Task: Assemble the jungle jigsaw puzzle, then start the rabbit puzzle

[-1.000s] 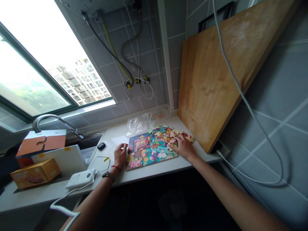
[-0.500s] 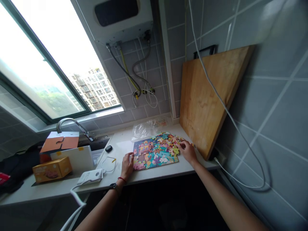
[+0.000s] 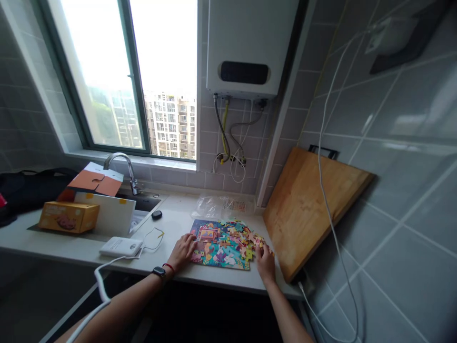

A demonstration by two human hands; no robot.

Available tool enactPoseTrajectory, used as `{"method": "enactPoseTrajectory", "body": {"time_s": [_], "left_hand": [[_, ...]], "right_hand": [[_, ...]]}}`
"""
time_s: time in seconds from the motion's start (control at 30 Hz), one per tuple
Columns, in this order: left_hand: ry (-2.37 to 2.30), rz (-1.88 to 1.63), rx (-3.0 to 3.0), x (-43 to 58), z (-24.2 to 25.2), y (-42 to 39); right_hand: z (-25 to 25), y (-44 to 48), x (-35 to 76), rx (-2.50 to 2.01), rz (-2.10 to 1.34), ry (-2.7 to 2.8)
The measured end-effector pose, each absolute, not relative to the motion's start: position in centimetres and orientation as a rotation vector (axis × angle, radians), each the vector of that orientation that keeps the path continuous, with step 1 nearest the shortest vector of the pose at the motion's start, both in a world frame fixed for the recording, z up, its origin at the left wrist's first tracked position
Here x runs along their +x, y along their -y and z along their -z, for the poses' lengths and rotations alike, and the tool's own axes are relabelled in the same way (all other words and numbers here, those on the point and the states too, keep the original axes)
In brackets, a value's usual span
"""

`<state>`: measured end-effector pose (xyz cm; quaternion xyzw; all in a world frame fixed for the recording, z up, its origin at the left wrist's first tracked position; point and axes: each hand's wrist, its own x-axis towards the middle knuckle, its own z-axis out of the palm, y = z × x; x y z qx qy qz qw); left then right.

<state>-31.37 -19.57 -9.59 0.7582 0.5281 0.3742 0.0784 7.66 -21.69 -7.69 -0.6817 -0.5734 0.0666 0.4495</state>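
A colourful jigsaw puzzle (image 3: 219, 252) with animals and plants lies partly assembled on the white counter. Loose puzzle pieces (image 3: 248, 236) are heaped over its right and upper right part. My left hand (image 3: 183, 250) rests at the puzzle's left edge, fingers stretched out and lying flat, holding nothing. At the right side of the heap is my right hand (image 3: 264, 263), its fingers bent and pinched together on a puzzle piece that they mostly hide.
Clear plastic packaging (image 3: 209, 206) lies behind the puzzle. A wooden board (image 3: 307, 205) leans on the right wall, with a white cable (image 3: 323, 176) hanging before it. Leftward are a white power bank (image 3: 120, 247), a black case (image 3: 156, 215), a yellow box (image 3: 67, 216) and the sink faucet (image 3: 132, 178).
The head view has tilted up and turned, so everything sits differently in the picture. My right hand stays at the loose pieces, and my left hand stays at the puzzle's left edge.
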Motion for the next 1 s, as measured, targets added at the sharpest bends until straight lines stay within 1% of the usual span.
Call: {"method": "enactPoseTrajectory", "body": {"time_s": [0.4, 1.0], "left_hand": [[-1.579, -1.156, 2.253, -31.2, 10.0, 19.1], [-1.589, -1.193, 2.253, -30.9, 10.2, 19.2]], "right_hand": [[7.3, 24.7, 7.5, -1.891, -0.138, 1.546], [7.5, 24.1, 6.9, -2.084, 0.036, 1.600]]}}
